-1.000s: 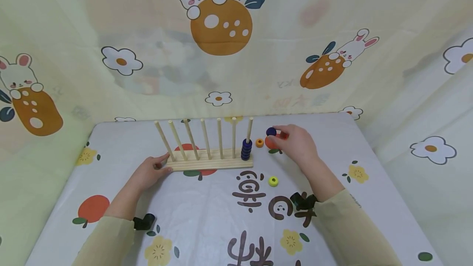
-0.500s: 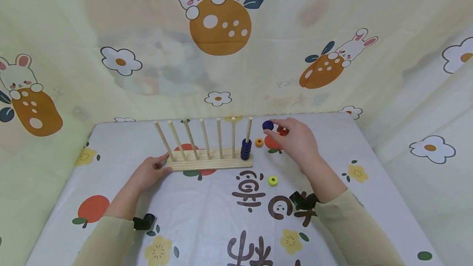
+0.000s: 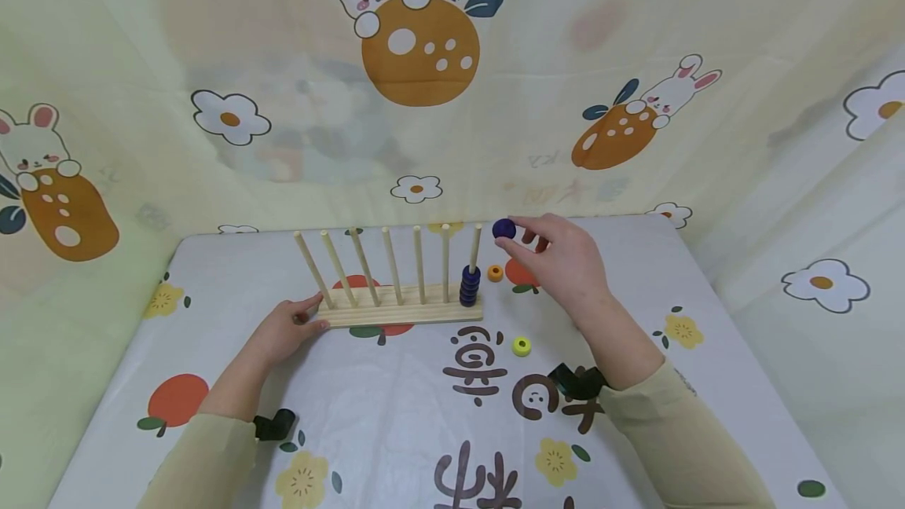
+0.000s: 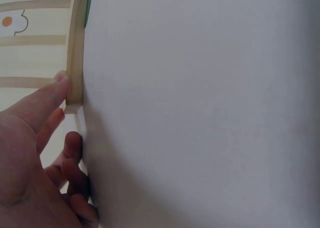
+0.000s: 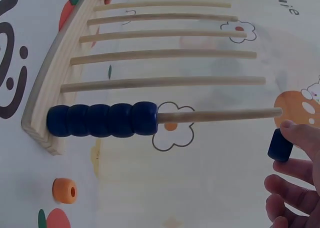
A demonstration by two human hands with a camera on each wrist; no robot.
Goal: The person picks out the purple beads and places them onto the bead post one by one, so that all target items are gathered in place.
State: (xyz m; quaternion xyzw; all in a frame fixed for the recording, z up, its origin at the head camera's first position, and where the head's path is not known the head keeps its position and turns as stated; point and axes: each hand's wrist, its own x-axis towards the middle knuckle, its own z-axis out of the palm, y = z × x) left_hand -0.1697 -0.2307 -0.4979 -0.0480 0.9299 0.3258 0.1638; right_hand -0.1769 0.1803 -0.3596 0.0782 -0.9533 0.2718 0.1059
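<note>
R hand (image 3: 571, 261) up over the bench (image 3: 382, 407), nr its far edge: grip clamped on a dark blue bead (image 3: 504, 228), pinched btwn thumb & index. Bead is off the bench, just beside the tip of the R end peg (image 5: 220, 115) but apart from it (R wrist view). Other R fingers loosely bent.

L hand (image 3: 283, 332) at the L end of the wooden peg rack (image 3: 403, 315): grip on the base end, thumb on the side facing the person, index at the end/back; other fingers bent, close to the bench top.

Rack sits toward the bench's far edge, its length approx parallel w/ that edge, 7 pegs in a row, all upright. R end peg carries a stack of 5 dark blue beads (image 5: 102, 120), touching each other, bottom one on the base; upper part of the peg is bare.

Orange bead (image 3: 496, 273) on bench just past the rack's R end, apart from it. Yellow-green bead (image 3: 522, 346) further from the far edge, nr the rack's R front corner, also apart.
</note>
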